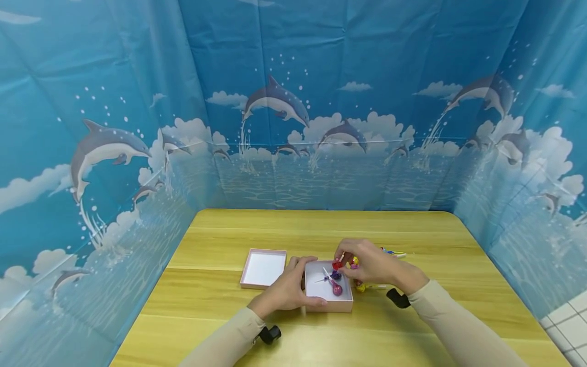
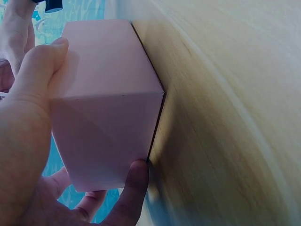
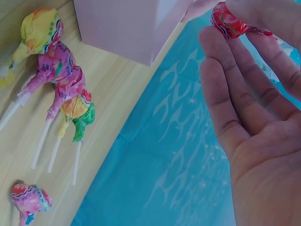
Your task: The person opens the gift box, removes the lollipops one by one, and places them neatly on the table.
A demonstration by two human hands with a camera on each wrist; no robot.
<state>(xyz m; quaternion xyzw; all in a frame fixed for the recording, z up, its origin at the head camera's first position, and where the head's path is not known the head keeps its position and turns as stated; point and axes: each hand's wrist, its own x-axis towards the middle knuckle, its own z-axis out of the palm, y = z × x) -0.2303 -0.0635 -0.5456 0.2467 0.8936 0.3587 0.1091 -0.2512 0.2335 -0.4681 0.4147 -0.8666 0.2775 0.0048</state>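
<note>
Red-wrapped lollipop (image 1: 337,265) pinched in right hand (image 1: 367,265) over pink box (image 1: 341,305), already two lollipops (image 1: 334,283) inside; likely mid-placement, next calling for a lowering and release. Left hand (image 1: 289,290) clasping box's near-left corner. From left wrist: thumb (image 2: 35,75) and fingers curled round box wall. From right wrist: fingertips (image 3: 221,42) closed on wrapper, spare lollipops (image 3: 59,80) lying on wooden table (image 3: 113,108) just beside box.

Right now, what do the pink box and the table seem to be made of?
Box: probably matte cardboard, with flat pink walls and sharp folded edges. Table: light wood or wood-look laminate, with visible grain lines and a slight sheen.
</note>
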